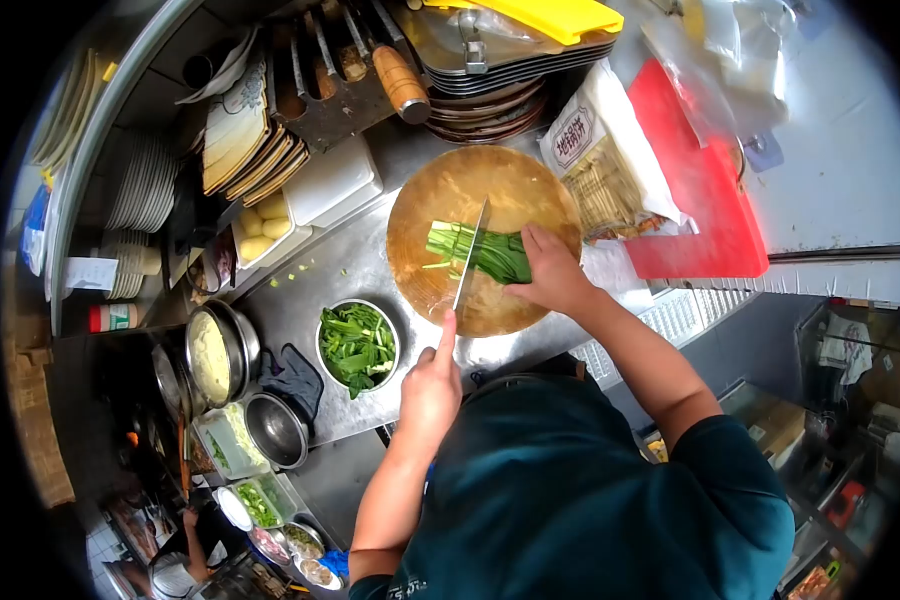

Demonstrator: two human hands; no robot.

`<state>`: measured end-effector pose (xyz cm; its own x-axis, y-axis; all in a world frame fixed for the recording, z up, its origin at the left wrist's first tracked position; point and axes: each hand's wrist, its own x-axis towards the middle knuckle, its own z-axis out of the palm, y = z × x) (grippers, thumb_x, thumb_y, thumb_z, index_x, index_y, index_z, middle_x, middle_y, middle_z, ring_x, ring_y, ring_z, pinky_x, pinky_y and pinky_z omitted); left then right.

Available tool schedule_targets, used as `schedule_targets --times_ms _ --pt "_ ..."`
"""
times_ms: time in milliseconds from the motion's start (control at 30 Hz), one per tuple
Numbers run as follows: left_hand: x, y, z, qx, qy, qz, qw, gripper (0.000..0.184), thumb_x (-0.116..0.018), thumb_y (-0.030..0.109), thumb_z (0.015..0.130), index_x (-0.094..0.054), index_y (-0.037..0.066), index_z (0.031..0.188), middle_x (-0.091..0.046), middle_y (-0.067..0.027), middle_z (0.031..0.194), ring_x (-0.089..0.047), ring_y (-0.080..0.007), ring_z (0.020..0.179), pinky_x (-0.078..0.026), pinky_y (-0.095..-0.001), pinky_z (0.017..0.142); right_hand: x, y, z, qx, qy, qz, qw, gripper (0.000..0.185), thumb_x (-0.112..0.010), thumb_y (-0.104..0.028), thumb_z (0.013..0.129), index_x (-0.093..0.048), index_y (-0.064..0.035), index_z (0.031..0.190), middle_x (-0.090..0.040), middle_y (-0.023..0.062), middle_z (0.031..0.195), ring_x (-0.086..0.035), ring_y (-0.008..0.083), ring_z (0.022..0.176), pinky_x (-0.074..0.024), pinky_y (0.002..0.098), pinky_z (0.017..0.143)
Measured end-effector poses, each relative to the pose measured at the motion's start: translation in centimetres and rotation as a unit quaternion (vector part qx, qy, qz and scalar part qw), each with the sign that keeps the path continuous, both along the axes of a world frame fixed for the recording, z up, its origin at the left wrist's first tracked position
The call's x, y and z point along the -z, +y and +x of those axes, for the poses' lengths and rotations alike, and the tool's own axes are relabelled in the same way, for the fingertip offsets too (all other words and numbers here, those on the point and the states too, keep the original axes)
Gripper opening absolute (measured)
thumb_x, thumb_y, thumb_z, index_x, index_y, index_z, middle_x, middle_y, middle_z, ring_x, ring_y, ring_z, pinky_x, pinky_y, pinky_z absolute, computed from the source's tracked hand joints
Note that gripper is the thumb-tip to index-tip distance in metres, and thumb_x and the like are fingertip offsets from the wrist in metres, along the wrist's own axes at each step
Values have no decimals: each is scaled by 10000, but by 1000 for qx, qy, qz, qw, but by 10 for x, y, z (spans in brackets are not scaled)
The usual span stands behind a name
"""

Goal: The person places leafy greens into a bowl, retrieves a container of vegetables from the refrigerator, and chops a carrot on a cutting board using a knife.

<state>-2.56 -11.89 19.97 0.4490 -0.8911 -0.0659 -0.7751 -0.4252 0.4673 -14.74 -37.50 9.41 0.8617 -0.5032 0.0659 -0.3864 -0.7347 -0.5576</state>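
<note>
My left hand (432,388) is closed round the handle of a knife (472,252), one finger stretched along it toward the blade. The blade, seen nearly edge-on, stands across a bunch of leafy greens (502,258) on a round wooden chopping board (440,185). Pale green stalk pieces (448,240) lie to the left of the blade. My right hand (555,272) presses down on the leafy end of the bunch at the right, its fingers partly hidden. A steel bowl of cut greens (357,346) stands left of the board.
Beyond the board are stacked trays (515,65) and a rack with a wooden-handled tool (400,82). A white bag (602,140) and red board (690,200) lie right. Left are potatoes in a tub (263,230), bowls (277,430) and a dark cloth (295,380). Another person (175,570) is lower left.
</note>
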Motion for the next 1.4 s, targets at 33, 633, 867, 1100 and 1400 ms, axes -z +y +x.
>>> schedule_targets --times_ms 33,633,867,1100,1400 --pt "14 -6 0 9 -13 27 1000 876 -606 -16 848 -294 212 1634 -625 -205 779 -664 -392 632 -576 -491 619 2 -1 -2 -7 -14 12 1000 1015 -858 -407 747 -396 159 1451 -432 357 1482 -418 491 1385 -318 480 1201" --pt "27 37 8 -291 278 -30 915 407 -578 79 1020 -499 14 1414 -675 -142 777 -653 -219 601 -529 -387 573 21 -3 12 89 -70 53 992 510 -790 -198 797 -651 -47 1264 -632 157 1281 -572 379 1183 -473 484 996" --pt "115 60 31 -370 540 -140 742 99 -574 143 1032 -549 48 1032 -541 -26 647 -523 -127 469 -441 -279 394 25 -1 77 -43 -89 -107 989 775 -737 -510 854 -511 -158 1507 -407 224 1571 -358 472 1449 -298 604 1180" --pt "111 -14 2 -331 572 -129 739 123 -551 133 1041 -561 13 1071 -554 -37 639 -505 -132 466 -440 -288 429 36 33 117 -34 -76 -79 993 806 -723 -639 817 -575 -187 1468 -372 219 1603 -302 449 1495 -159 658 1217" --pt "86 8 10 -281 565 -101 769 120 -525 125 1050 -559 10 1054 -541 -43 601 -510 -143 458 -431 -290 459 12 72 134 -32 -188 -49 980 549 -789 -275 847 -657 -133 1360 -464 220 1529 -441 446 1392 -371 537 1161"
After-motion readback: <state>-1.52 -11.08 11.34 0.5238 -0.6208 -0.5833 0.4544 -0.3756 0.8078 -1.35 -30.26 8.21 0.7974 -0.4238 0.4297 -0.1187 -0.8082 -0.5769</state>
